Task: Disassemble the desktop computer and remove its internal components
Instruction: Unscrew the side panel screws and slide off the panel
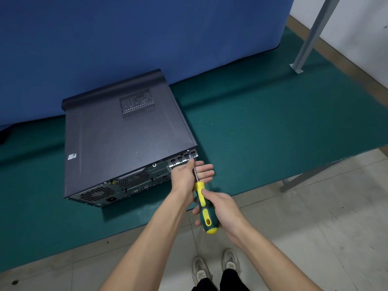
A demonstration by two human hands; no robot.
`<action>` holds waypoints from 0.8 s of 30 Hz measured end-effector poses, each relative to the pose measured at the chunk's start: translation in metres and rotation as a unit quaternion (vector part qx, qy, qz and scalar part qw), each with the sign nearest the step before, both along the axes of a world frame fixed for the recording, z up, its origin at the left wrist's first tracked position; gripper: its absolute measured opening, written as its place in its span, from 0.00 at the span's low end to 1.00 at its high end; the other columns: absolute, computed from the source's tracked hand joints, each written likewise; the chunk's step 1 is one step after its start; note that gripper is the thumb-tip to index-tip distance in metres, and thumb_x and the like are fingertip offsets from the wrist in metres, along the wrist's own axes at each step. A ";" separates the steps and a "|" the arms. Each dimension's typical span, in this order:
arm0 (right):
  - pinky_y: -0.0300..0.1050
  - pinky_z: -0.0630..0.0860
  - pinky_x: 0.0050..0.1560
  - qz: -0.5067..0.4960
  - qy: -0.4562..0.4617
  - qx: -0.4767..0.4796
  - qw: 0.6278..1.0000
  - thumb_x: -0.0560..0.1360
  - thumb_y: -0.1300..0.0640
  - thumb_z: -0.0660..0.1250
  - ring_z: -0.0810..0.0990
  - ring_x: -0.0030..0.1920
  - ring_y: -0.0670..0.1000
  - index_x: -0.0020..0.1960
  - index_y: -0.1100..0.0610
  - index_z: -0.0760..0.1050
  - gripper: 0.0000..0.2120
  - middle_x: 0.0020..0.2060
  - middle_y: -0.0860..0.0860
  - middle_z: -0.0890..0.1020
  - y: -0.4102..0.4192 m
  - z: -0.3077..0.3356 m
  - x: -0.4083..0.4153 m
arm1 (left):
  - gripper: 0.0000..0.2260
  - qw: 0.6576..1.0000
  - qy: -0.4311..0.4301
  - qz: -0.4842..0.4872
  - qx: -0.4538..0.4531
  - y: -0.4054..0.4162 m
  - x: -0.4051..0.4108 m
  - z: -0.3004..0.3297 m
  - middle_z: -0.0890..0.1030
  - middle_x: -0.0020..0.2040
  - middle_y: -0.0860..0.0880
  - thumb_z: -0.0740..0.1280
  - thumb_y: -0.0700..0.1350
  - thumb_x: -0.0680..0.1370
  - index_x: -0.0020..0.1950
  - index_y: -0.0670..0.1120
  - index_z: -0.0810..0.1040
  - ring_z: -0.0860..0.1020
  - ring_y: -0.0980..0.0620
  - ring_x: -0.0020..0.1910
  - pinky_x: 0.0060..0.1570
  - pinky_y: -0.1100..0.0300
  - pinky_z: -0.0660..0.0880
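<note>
A dark grey desktop computer case (pixel 121 139) lies on its side on the green table mat (pixel 262 127), side panel closed, rear ports facing me. A screwdriver (pixel 204 206) with a yellow and green handle points its tip at the top right corner of the rear panel, near the expansion slots (pixel 183 159). My right hand (pixel 222 211) is wrapped around the handle. My left hand (pixel 189 177) pinches the metal shaft close to the tip, its other fingers spread apart.
A blue partition (pixel 147 38) stands right behind the case. A grey metal post (pixel 310 36) is bolted to the table at the back right. The table's front edge runs diagonally just below my hands, with tiled floor and my shoes (pixel 216 267) underneath.
</note>
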State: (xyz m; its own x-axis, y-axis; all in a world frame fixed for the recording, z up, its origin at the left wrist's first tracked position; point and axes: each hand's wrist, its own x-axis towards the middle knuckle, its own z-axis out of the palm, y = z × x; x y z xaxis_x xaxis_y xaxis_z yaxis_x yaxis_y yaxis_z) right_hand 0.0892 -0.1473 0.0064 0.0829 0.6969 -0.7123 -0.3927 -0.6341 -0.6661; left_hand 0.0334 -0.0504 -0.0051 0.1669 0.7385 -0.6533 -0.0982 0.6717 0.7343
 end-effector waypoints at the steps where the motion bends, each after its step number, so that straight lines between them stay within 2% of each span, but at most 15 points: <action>1: 0.36 0.72 0.25 -0.016 -0.020 0.015 1.000 0.79 0.51 0.61 0.77 0.24 0.51 0.42 0.61 0.75 0.14 0.28 0.53 0.81 0.000 -0.001 -0.001 | 0.13 1.000 0.012 -0.005 0.008 0.000 -0.002 0.000 0.83 0.31 0.44 0.57 0.44 0.82 0.45 0.37 0.75 0.80 0.49 0.25 0.25 0.59 0.78; 3: 0.36 0.70 0.27 -0.034 -0.077 0.018 0.996 0.76 0.50 0.66 0.74 0.25 0.49 0.37 0.58 0.72 0.14 0.28 0.53 0.78 0.001 -0.002 -0.005 | 0.10 0.999 0.038 0.007 0.030 0.001 -0.003 0.002 0.80 0.27 0.46 0.62 0.43 0.80 0.43 0.38 0.74 0.76 0.51 0.21 0.21 0.61 0.74; 5: 0.37 0.70 0.28 -0.035 -0.091 -0.006 0.995 0.74 0.47 0.69 0.73 0.27 0.49 0.38 0.56 0.70 0.15 0.30 0.53 0.77 0.001 -0.002 -0.009 | 0.10 0.999 0.030 0.041 0.018 0.003 0.001 0.003 0.77 0.23 0.46 0.62 0.41 0.80 0.39 0.39 0.72 0.72 0.53 0.18 0.19 0.64 0.71; 7: 0.38 0.72 0.27 -0.025 -0.020 -0.030 0.999 0.76 0.45 0.65 0.77 0.27 0.51 0.43 0.57 0.73 0.15 0.31 0.53 0.80 0.000 0.000 -0.011 | 0.13 0.998 0.005 0.066 -0.007 0.002 0.007 0.002 0.77 0.22 0.46 0.59 0.42 0.81 0.38 0.38 0.71 0.73 0.54 0.17 0.18 0.65 0.71; 9: 0.40 0.74 0.26 -0.015 0.039 -0.034 0.999 0.79 0.48 0.61 0.79 0.27 0.53 0.46 0.60 0.75 0.14 0.31 0.54 0.82 0.000 0.004 -0.010 | 0.15 0.998 -0.004 0.067 -0.014 0.002 0.009 -0.001 0.78 0.23 0.46 0.56 0.43 0.82 0.39 0.38 0.71 0.75 0.54 0.18 0.19 0.64 0.73; 12: 0.37 0.71 0.24 -0.036 -0.033 0.005 0.999 0.78 0.55 0.64 0.77 0.23 0.50 0.42 0.60 0.74 0.10 0.27 0.52 0.80 0.000 0.001 -0.009 | 0.14 0.999 -0.011 0.036 -0.020 0.004 0.002 -0.001 0.78 0.23 0.46 0.57 0.45 0.82 0.41 0.39 0.72 0.74 0.53 0.18 0.19 0.64 0.72; 14: 0.37 0.71 0.27 -0.056 -0.099 0.003 0.994 0.75 0.56 0.69 0.76 0.23 0.47 0.40 0.58 0.72 0.09 0.27 0.50 0.78 0.000 -0.002 -0.011 | 0.09 0.999 0.027 0.028 0.006 0.006 0.000 0.000 0.77 0.23 0.47 0.63 0.41 0.79 0.41 0.38 0.73 0.74 0.52 0.18 0.20 0.62 0.73; 15: 0.38 0.71 0.27 -0.061 -0.102 -0.008 0.993 0.74 0.55 0.70 0.76 0.24 0.47 0.41 0.58 0.71 0.10 0.28 0.50 0.78 0.000 -0.003 -0.011 | 0.08 0.999 0.038 0.034 0.019 0.006 0.002 0.001 0.77 0.22 0.46 0.63 0.39 0.79 0.41 0.37 0.72 0.74 0.52 0.18 0.19 0.62 0.73; 19: 0.38 0.72 0.23 -0.003 0.011 -0.051 0.999 0.77 0.47 0.63 0.79 0.26 0.52 0.51 0.59 0.73 0.14 0.33 0.54 0.83 -0.001 0.001 -0.007 | 0.14 0.998 -0.008 0.060 0.006 0.004 0.009 -0.001 0.77 0.22 0.45 0.55 0.41 0.82 0.39 0.37 0.71 0.76 0.51 0.19 0.19 0.62 0.73; 21: 0.37 0.70 0.22 -0.002 0.009 -0.031 0.999 0.79 0.49 0.60 0.77 0.24 0.51 0.47 0.60 0.75 0.14 0.29 0.53 0.82 -0.001 0.001 -0.005 | 0.16 0.998 -0.026 0.063 0.001 0.005 0.008 -0.004 0.80 0.25 0.44 0.53 0.42 0.83 0.41 0.36 0.72 0.78 0.50 0.21 0.21 0.61 0.75; 24: 0.37 0.66 0.25 -0.034 -0.106 -0.011 0.994 0.77 0.52 0.64 0.72 0.22 0.49 0.37 0.57 0.72 0.13 0.24 0.51 0.76 -0.001 -0.007 -0.008 | 0.10 0.997 -0.037 0.069 -0.009 0.010 0.006 -0.002 0.82 0.32 0.43 0.58 0.41 0.81 0.44 0.38 0.74 0.80 0.49 0.25 0.25 0.59 0.78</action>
State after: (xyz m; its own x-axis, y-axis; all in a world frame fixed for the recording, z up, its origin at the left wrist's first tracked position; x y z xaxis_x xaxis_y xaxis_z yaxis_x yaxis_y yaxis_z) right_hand 0.0816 -0.1480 -0.0006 0.2783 0.6696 -0.6886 -0.2874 -0.6261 -0.7249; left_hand 0.0392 -0.0403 -0.0071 0.1119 0.7459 -0.6566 -0.2443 0.6611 0.7094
